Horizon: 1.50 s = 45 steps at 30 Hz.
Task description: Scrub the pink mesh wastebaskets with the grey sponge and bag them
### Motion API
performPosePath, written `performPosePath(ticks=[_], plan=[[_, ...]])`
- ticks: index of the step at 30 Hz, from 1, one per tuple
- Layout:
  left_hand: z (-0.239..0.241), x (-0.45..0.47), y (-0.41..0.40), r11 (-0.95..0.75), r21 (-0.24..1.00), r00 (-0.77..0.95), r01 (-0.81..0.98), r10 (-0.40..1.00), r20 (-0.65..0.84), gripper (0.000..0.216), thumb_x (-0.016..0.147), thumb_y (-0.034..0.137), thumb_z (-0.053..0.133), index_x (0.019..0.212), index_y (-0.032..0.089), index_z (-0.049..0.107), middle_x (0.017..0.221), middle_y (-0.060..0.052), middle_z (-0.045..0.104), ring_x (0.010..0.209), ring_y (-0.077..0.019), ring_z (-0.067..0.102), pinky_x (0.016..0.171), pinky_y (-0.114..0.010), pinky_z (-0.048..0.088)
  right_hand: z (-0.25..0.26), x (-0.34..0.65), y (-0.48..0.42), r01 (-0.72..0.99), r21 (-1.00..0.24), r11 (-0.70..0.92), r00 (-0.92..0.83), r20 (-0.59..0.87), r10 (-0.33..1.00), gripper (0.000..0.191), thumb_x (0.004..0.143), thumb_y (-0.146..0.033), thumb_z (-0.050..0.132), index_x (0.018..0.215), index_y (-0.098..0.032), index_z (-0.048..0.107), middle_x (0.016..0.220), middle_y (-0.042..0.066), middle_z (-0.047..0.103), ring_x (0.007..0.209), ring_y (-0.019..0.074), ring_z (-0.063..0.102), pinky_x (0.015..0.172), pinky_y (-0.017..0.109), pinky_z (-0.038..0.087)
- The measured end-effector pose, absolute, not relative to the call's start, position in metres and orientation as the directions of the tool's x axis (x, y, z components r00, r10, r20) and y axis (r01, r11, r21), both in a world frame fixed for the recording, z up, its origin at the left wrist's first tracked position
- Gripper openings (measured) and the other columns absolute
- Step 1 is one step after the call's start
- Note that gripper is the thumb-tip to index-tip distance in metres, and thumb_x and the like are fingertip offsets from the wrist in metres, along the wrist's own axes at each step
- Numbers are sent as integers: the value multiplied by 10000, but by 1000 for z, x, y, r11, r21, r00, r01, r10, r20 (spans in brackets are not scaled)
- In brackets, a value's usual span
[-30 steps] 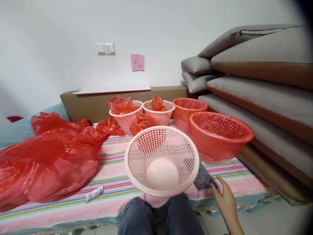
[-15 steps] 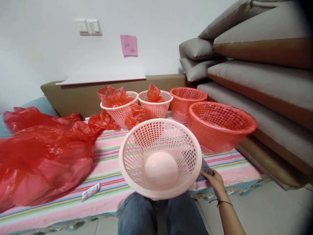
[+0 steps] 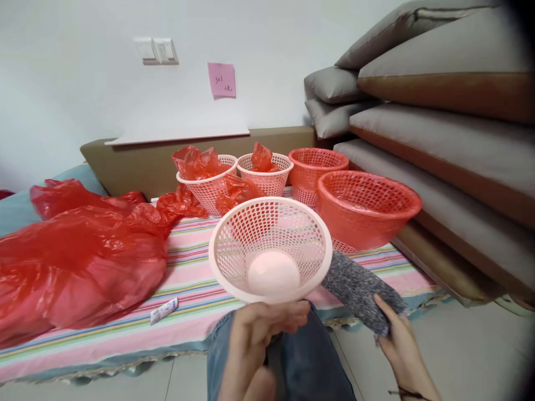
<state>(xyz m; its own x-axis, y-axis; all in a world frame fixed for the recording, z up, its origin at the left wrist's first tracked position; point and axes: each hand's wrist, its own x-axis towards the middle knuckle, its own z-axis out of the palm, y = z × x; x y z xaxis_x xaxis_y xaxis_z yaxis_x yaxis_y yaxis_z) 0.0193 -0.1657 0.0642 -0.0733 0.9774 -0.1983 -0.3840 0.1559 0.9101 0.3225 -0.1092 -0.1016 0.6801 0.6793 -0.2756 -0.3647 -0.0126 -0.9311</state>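
Grips with the left hand (image 3: pixel 254 340), fingers curled under the near rim, a pale pink perforated round plastic basket (image 3: pixel 251 239), held above the denim-clad knees (image 3: pixel 309 362). Clutches with the right hand (image 3: pixel 401 348) the near end of a grey speckled knitted cloth (image 3: pixel 359 284), just right of that basket. Beyond, on the striped pink bedcover (image 3: pixel 188 289): a large red perforated plastic basket (image 3: pixel 355 228) to the right, a crumpled red plastic bag (image 3: pixel 83 262) to the left.
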Motion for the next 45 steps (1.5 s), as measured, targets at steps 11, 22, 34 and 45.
performPosePath(ticks=[11,22,34,45], plan=[[-15,90,-224,248,739,178,-626,968,-175,996,392,654,909,1265,241,668,1338,-162,654,1219,-391,608,970,-444,507,-40,285,-211,-446,-889,-99,495,-338,800,612,772,-617,691,1258,-246,682,964,89,795,989,343,731,942,526,566],[8,53,-270,146,641,-279,-754,811,-514,325,711,293,830,997,196,710,1100,-89,767,1090,-288,707,996,-420,543,-43,227,-263,-513,-817,-264,100,-362,927,384,611,-454,893,890,-227,760,987,77,788,969,305,726,885,434,586],[-5,43,-306,64,782,-254,-620,926,-278,628,662,424,856,1225,201,690,1233,-115,723,1271,-323,597,1126,-439,419,-47,197,-316,-629,-733,-261,18,-349,937,597,661,-514,853,1164,-223,716,1045,100,782,1133,343,676,1019,569,496],[-18,27,-294,-55,982,-149,-178,988,29,519,867,530,655,1313,265,634,1428,-98,590,1343,-296,519,1139,-420,377,-79,214,-315,-674,-681,-284,11,-394,919,560,647,-608,820,1059,-232,777,1078,117,774,1158,373,664,1022,621,494]])
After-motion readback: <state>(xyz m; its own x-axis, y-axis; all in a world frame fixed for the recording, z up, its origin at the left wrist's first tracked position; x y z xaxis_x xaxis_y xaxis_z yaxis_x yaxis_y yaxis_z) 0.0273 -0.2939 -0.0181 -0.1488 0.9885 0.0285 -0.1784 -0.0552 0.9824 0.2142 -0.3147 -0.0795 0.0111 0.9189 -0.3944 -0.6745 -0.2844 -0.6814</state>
